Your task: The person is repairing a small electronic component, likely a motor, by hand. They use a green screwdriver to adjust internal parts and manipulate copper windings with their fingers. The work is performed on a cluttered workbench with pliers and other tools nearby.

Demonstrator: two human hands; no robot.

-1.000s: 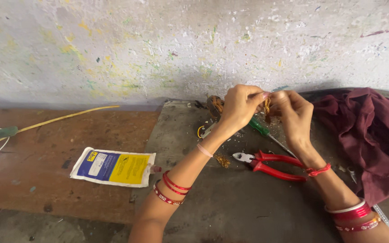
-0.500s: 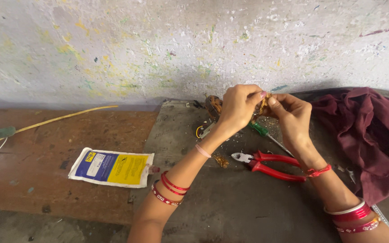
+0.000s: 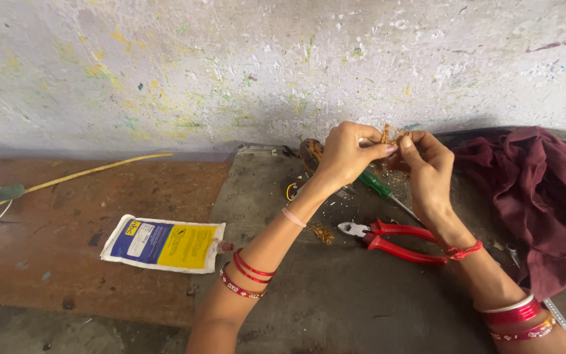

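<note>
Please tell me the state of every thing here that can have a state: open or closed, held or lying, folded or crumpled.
Left hand: fingers pinched on copper strands.
Right hand: fingers pinched on the same strands.
Red pliers: lying, apparently closed.
Green screwdriver: lying flat.
Blue-yellow pouch: lying flat, capped.
Maroon cloth: crumpled.

pliers (image 3: 397, 240) red | screwdriver (image 3: 376, 184) green | cloth (image 3: 535, 190) maroon | pouch (image 3: 163, 244) blue-yellow

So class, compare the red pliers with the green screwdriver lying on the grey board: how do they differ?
The pliers have two red handles and lie fully in view. The screwdriver has one green handle, a thin shaft, and is partly hidden under the hands. Both lie flat on the board, close together.
</note>
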